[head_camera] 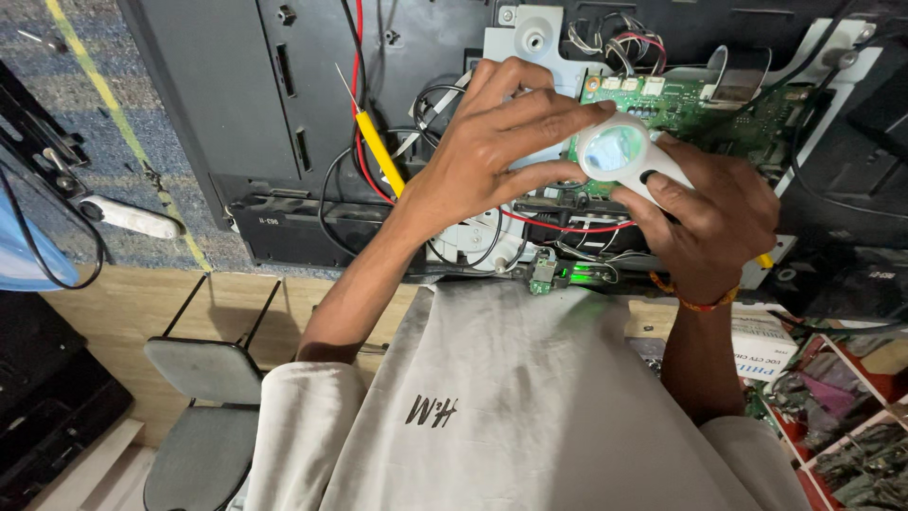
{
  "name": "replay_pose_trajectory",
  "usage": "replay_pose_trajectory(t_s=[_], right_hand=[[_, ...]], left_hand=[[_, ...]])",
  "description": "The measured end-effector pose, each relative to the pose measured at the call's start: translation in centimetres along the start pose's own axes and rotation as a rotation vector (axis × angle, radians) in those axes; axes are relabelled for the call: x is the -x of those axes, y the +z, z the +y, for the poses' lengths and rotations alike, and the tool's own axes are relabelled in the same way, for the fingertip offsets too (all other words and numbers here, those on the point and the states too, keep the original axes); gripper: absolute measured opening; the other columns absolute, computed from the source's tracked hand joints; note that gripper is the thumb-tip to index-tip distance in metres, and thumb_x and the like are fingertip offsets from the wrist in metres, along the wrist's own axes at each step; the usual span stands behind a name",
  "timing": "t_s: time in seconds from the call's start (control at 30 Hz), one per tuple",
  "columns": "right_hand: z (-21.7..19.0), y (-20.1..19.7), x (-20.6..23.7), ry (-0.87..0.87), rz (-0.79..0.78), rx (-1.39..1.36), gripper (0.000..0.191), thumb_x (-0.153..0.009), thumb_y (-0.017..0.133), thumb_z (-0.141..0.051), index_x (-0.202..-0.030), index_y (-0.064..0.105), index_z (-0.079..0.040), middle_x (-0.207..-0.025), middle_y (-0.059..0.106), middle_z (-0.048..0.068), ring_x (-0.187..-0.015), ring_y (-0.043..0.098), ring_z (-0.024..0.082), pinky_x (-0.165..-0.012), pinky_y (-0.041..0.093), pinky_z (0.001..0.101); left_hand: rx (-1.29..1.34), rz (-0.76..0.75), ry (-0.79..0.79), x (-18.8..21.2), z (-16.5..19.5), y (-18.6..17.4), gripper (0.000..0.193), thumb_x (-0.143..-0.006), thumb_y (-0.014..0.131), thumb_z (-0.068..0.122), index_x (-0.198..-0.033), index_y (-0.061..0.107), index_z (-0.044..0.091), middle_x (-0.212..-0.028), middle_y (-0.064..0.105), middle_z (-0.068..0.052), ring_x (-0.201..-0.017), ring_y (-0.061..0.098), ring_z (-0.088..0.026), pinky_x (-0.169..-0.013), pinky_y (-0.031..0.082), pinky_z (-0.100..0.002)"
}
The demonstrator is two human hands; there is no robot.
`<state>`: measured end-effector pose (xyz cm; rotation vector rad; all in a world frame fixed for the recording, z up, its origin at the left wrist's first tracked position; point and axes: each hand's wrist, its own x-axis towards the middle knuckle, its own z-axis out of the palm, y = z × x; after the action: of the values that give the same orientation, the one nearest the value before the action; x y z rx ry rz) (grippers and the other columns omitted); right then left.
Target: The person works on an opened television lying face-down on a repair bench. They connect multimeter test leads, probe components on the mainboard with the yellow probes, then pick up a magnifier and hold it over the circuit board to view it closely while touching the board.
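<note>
Blue-grey carpet and a wooden counter (123,303) surround an opened black appliance chassis (236,114) with its green circuit board (700,109) exposed. Over that board, the right hand (705,222) is clamped on the handle of a white round-lensed magnifier (619,153), while the left hand (497,142) grips a yellow-handled probe (378,147), its fingertips touching the lens rim. Red and black wires (558,227) run beneath both hands.

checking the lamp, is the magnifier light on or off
On: the magnifier lens glows bright white-blue, held by the right hand over the green board.
</note>
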<state>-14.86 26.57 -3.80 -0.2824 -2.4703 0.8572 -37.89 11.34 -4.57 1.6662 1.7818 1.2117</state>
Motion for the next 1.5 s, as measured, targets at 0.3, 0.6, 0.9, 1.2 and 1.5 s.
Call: replay_pose_trajectory(t_s=[0.3,0.6,0.9,1.2,1.5], right_hand=[[-1.1,-0.3,-0.8,0.035,0.006,-0.012,0.042,-0.088,0.095,-0.011,-0.112,0.061,-0.008,-0.114,0.074,0.02,-0.094,0.074,0.034,-0.078,0.057,0.0416],[-1.2,-0.1,-0.6,0.053,0.0,0.042,0.043,-0.086,0.096,-0.013,-0.11,0.061,-0.007,-0.114,0.074,0.019,-0.091,0.072,0.034,-0.076,0.055,0.0411],[-0.7,0.4,0.0,0.068,0.0,0.016,0.039,-0.09,0.095,-0.014,-0.113,0.064,-0.006,-0.119,0.075,0.017,-0.095,0.073,0.032,-0.077,0.055,0.0382],[-1.4,-0.3,-0.7,0.122,-0.023,-0.04,0.042,-0.085,0.095,-0.005,-0.111,0.063,-0.002,-0.117,0.074,0.019,-0.092,0.072,0.034,-0.074,0.055,0.0381],[-1.9,-0.7,-0.9,0.191,-0.056,-0.041,0.037,-0.083,0.097,-0.005,-0.102,0.066,0.001,-0.113,0.073,0.02,-0.087,0.071,0.034,-0.071,0.054,0.0373]], left_hand=[[0.001,0.019,0.012,0.0,0.2,-0.1,0.056,-0.093,0.083,0.04,-0.14,0.067,0.013,-0.124,0.066,0.003,-0.116,0.053,-0.023,-0.095,0.038,-0.038],[-0.015,0.007,0.012,0.1,0.1,0.0,0.057,-0.093,0.084,0.04,-0.14,0.067,0.012,-0.121,0.067,0.002,-0.114,0.053,-0.023,-0.097,0.038,-0.04],[-0.023,-0.005,-0.012,0.2,-0.3,0.2,0.053,-0.095,0.083,0.036,-0.138,0.068,0.009,-0.127,0.068,0.002,-0.116,0.053,-0.024,-0.099,0.039,-0.041],[-0.012,-0.003,-0.032,0.1,-0.1,0.3,0.053,-0.097,0.081,0.038,-0.138,0.067,0.009,-0.13,0.067,0.002,-0.117,0.052,-0.023,-0.1,0.039,-0.041],[-0.004,-0.009,-0.051,0.1,0.2,0.1,0.052,-0.096,0.082,0.038,-0.137,0.067,0.009,-0.124,0.066,0.0,-0.116,0.053,-0.024,-0.094,0.039,-0.039]])
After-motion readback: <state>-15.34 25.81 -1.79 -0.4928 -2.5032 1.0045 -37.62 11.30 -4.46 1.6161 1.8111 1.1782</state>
